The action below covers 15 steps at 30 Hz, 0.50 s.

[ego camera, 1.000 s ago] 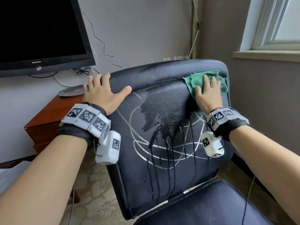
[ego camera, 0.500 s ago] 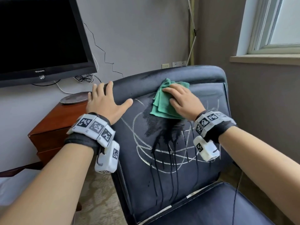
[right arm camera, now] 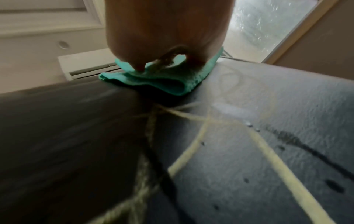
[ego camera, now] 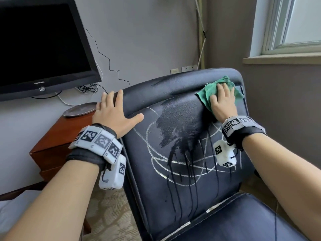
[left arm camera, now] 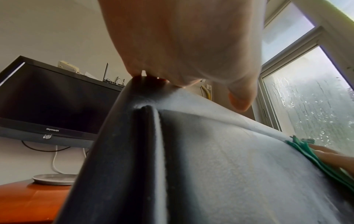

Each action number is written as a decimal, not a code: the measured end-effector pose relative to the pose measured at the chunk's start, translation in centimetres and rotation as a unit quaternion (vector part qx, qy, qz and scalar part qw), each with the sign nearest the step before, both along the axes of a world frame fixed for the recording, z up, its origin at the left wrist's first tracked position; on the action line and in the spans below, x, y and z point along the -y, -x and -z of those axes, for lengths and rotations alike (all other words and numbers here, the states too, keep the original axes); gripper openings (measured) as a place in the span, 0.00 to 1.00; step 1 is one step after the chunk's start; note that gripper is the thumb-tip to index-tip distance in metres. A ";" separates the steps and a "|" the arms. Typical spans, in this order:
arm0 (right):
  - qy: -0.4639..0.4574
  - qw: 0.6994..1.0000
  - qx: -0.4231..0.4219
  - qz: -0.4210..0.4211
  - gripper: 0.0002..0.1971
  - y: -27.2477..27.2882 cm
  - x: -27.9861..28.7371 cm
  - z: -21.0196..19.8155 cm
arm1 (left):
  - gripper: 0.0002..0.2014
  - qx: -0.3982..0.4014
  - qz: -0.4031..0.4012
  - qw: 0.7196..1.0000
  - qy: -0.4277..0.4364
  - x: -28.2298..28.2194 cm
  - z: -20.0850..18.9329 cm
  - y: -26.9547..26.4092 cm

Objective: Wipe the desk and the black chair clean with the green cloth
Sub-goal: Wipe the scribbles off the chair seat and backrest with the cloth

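Note:
The black chair [ego camera: 182, 153] faces me, its backrest marked with pale scribbled lines and a wet dark patch with drips running down. My right hand [ego camera: 223, 101] lies flat on the folded green cloth [ego camera: 206, 94], pressing it against the backrest's upper right corner. My left hand [ego camera: 114, 112] rests flat on the chair's upper left corner, fingers over the top edge, thumb spread. In the left wrist view the chair's top edge [left arm camera: 191, 106] runs under my palm, with the cloth [left arm camera: 306, 153] at far right. The right wrist view shows the cloth [right arm camera: 153, 81] bunched under my palm.
A reddish wooden desk [ego camera: 57, 141] stands left of the chair, carrying a grey round monitor base [ego camera: 79, 109] and a black monitor [ego camera: 40, 46] with cables. A window [ego camera: 295, 25] and its sill lie to the right. Patterned carpet [ego camera: 111, 214] shows below.
My right hand has swept the cloth from the upper middle of the backrest back to its upper right corner. The left hand has stayed on the left corner.

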State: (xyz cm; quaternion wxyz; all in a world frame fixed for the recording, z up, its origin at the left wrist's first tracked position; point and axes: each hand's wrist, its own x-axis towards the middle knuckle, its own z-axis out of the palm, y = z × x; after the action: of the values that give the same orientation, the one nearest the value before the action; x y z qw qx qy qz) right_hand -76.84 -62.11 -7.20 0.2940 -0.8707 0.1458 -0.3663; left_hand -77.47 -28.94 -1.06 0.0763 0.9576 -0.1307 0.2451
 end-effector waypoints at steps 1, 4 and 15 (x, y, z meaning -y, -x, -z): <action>0.023 0.999 -0.024 -0.017 0.28 0.2 -0.6 0.1 | 0.48 -0.002 -0.003 1.000 -0.005 0.0 0.0 0.0; 0.115 0.986 -0.050 -0.106 0.29 1.2 -2.5 0.1 | 0.48 -0.007 -0.011 1.000 -0.017 0.1 0.0 0.0; 0.391 0.896 -0.070 -0.198 0.29 1.3 -9.2 -3.3 | 0.51 -0.006 -0.024 0.997 -0.077 -0.2 -0.5 0.6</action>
State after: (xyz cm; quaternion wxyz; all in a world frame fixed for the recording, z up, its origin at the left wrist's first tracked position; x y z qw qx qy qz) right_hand -78.11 -52.90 -3.92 -0.0143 -0.9496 -0.1648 -0.2661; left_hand -78.08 -28.69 -0.56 -0.0031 0.9650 -0.1258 0.2299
